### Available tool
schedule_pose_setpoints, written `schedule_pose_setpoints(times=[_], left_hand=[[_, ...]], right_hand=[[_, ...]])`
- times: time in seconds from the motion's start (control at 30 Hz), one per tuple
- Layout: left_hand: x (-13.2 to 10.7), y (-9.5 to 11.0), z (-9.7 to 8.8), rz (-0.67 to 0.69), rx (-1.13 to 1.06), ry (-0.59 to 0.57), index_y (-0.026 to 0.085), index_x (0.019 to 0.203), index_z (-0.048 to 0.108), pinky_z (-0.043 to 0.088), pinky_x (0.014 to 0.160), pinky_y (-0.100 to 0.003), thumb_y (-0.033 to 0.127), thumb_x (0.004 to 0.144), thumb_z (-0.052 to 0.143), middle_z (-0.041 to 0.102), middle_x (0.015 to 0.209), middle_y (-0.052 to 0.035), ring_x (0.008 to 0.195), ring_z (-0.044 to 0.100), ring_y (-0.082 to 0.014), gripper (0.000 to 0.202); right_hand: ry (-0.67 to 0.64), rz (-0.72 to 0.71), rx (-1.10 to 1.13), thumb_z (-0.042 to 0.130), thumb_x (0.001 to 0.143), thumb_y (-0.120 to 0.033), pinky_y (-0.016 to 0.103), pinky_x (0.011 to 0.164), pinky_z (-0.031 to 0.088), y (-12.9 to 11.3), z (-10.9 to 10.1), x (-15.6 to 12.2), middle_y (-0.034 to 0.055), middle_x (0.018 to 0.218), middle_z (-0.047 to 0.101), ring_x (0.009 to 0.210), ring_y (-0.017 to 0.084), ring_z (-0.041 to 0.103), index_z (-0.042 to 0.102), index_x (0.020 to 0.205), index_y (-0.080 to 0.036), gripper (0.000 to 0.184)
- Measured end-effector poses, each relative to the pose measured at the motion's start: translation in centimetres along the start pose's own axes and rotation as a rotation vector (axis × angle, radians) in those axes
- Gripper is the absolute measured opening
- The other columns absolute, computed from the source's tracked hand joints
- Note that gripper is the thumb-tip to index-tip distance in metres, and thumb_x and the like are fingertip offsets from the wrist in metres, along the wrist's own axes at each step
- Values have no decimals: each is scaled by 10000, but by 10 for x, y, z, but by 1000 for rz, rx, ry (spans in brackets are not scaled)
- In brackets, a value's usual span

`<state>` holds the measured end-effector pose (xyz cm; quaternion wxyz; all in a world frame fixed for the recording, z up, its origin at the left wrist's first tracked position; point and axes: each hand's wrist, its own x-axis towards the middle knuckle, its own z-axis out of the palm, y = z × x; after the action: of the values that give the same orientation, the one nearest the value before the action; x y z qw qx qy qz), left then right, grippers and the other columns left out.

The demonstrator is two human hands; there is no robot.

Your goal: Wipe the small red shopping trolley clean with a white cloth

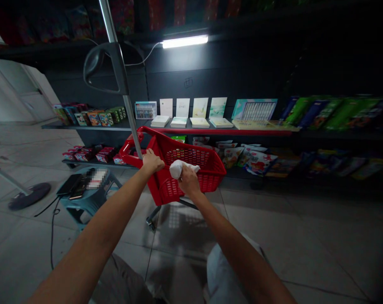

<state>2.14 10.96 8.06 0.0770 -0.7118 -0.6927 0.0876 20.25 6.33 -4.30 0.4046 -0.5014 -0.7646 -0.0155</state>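
A red plastic shopping trolley basket (187, 169) with a mesh-like wall stands on a wheeled frame in front of me. My left hand (152, 162) grips its near rim. My right hand (189, 179) is closed around a crumpled white cloth (180, 168), pressing it against the same near rim. A metal pole (128, 109) with a black handle rises from the basket's far left corner. The basket's inside is mostly hidden from this angle.
Dark store shelves (210, 128) hold books, packets and boxed goods across the back. To the left stands a teal plastic stool (90, 198) with phones and a blurred card on it. A round fan base (30, 195) and a cable lie on the tiled floor.
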Motion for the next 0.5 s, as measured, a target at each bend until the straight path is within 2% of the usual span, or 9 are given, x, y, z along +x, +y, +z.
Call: schedule_pose_setpoints(times=[0.13, 0.23, 0.37, 0.43, 0.5], left_hand=[[0, 4, 2, -7, -11, 26, 81, 1436, 620, 405, 1129, -530, 449, 960, 364, 239, 1692, -236, 1534, 293, -430, 653], [-1, 3, 2, 13, -33, 17, 99, 1442, 619, 368, 1153, -574, 605, 972, 302, 230, 1701, -215, 1540, 252, -463, 761], [-2, -5, -2, 201, -47, -38, 227, 1419, 656, 317, 1190, -600, 861, 874, 234, 186, 1733, -109, 1578, 144, -448, 937], [-2, -7, -5, 273, -36, -65, 261, 1400, 671, 324, 1189, -595, 893, 852, 225, 271, 1710, -105, 1572, 195, -426, 948], [0, -5, -7, 246, -16, -93, 241, 1352, 708, 309, 1184, -626, 879, 868, 191, 488, 1584, -160, 1496, 371, -431, 953]], right_hand=[[4, 24, 85, 514, 813, -76, 480, 1160, 454, 13, -11, 1, 211, 1489, 548, 1374, 313, 536, 440, 1502, -75, 692], [-7, 54, 125, 554, 794, -77, 461, 1125, 495, 29, -17, -7, 199, 1494, 550, 1335, 317, 579, 397, 1545, -103, 768], [4, 151, 99, 564, 761, -57, 475, 1133, 489, 58, -27, -18, 187, 1506, 550, 1352, 323, 571, 431, 1531, -118, 784], [26, 218, 67, 545, 763, -53, 488, 1143, 475, 77, -35, -22, 192, 1498, 558, 1371, 324, 554, 446, 1522, -116, 768], [61, 272, 31, 523, 771, -59, 497, 1144, 466, 97, -43, -25, 208, 1475, 573, 1366, 329, 555, 451, 1518, -101, 751]])
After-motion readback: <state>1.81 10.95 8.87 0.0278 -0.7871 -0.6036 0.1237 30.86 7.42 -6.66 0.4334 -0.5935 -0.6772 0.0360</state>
